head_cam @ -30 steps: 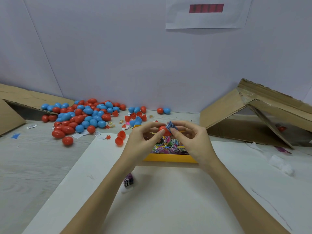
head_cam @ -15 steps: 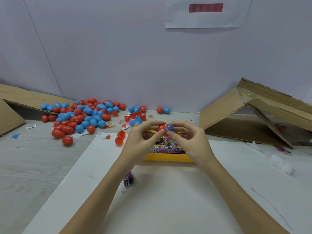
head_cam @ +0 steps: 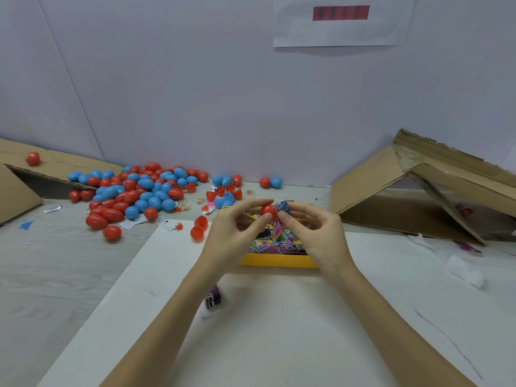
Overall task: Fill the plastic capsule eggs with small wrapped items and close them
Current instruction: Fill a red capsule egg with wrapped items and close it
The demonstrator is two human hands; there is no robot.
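My left hand (head_cam: 237,233) pinches a red egg half (head_cam: 268,210) between thumb and fingers, above the yellow box (head_cam: 279,260). My right hand (head_cam: 318,233) pinches a small blue wrapped item (head_cam: 282,206) right against the egg half's opening. The yellow box holds several colourful wrapped items (head_cam: 275,241). Two open red egg halves (head_cam: 198,228) lie on the white sheet to the left of my left hand. A heap of red and blue capsule eggs (head_cam: 139,191) lies at the back left by the wall.
A purple wrapped packet (head_cam: 212,300) lies on the white sheet (head_cam: 279,331) under my left forearm. Collapsed cardboard boxes stand at the right (head_cam: 405,191) and the far left (head_cam: 16,188). Loose egg halves (head_cam: 223,192) and wrappers lie behind the yellow box.
Both hands have shifted slightly. The blue wrapped item has been brought closer against the red egg half.
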